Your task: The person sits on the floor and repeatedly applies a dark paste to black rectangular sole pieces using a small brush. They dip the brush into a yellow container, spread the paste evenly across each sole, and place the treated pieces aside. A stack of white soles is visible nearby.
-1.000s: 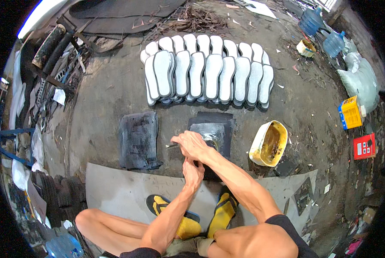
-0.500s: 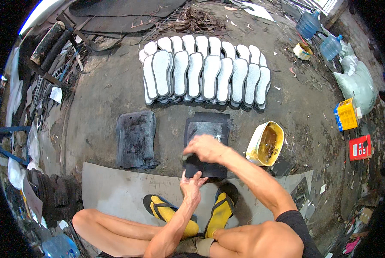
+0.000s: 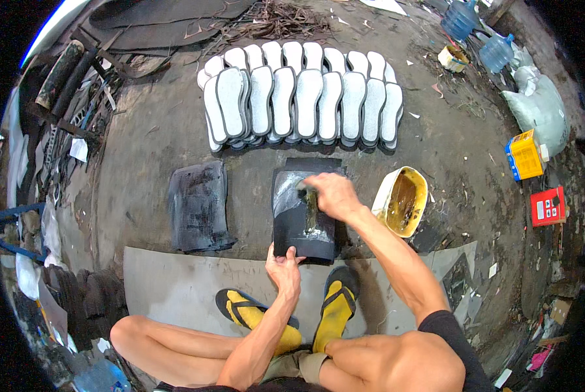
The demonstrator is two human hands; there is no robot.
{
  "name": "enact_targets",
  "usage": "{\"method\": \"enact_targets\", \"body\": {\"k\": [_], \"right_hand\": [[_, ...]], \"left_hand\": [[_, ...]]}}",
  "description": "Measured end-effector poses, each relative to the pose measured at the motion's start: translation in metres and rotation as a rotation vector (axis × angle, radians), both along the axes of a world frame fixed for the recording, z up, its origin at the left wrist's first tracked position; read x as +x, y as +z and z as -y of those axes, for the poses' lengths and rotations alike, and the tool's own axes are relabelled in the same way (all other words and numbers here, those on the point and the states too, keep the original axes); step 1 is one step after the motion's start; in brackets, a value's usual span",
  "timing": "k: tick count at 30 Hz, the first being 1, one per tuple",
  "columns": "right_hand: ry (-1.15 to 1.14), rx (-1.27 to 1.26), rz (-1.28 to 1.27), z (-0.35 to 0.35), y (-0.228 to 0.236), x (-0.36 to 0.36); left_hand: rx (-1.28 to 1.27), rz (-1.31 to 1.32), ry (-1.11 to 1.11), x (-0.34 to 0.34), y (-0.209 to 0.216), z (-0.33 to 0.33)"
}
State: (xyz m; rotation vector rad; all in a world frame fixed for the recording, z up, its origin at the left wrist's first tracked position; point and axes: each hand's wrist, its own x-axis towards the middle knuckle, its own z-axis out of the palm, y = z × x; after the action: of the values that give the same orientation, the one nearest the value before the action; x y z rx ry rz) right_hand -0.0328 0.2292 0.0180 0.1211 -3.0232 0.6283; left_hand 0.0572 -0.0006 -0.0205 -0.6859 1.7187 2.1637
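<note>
A stack of black rubber sheets (image 3: 292,238) lies on the floor in front of me, its top sheet smeared with a wet, whitish film. My left hand (image 3: 284,271) grips the near edge of the top sheet, thumb above. Over the sheet, my right hand (image 3: 335,195) is closed round a flat, brownish, glue-stained spreader (image 3: 311,212) whose lower end touches the surface. Part of the spreader is hidden by the fingers. To the right stands a cut-open plastic tub (image 3: 402,201) with amber glue-like liquid inside.
Another stack of dark coated sheets (image 3: 199,206) lies at the left. Beyond are rows of white-topped shoe soles (image 3: 310,98). A grey mat (image 3: 175,277) runs under my feet. At the right are a yellow container (image 3: 525,155), a red box (image 3: 548,206) and blue water bottles (image 3: 497,53).
My right hand has moved slightly right and away from me, bringing the spreader into sight. A pale smear now shows lower on the sheet. My left hand still holds the near edge.
</note>
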Motion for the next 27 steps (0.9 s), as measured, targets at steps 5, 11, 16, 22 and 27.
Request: {"method": "enact_targets", "body": {"k": [5,11,16,22,27], "right_hand": [[-0.162,-0.112,-0.229,-0.002,-0.006,0.027],[0.037,-0.067,0.102,-0.012,0.022,0.087],[-0.087,-0.136,-0.118,-0.052,-0.014,-0.017],[0.013,-0.072,-0.222,-0.001,-0.011,0.088],[-0.018,-0.134,0.179,0.002,0.023,0.122]], "left_hand": [[0.008,-0.049,-0.009,0.001,-0.004,0.002],[-0.096,-0.082,-0.024,-0.011,0.003,-0.016],[-0.072,-0.228,-0.077,-0.027,-0.001,-0.036],[-0.321,-0.245,-0.361,-0.028,-0.016,0.001],[-0.339,-0.285,-0.364,-0.027,-0.029,0.004]]}}
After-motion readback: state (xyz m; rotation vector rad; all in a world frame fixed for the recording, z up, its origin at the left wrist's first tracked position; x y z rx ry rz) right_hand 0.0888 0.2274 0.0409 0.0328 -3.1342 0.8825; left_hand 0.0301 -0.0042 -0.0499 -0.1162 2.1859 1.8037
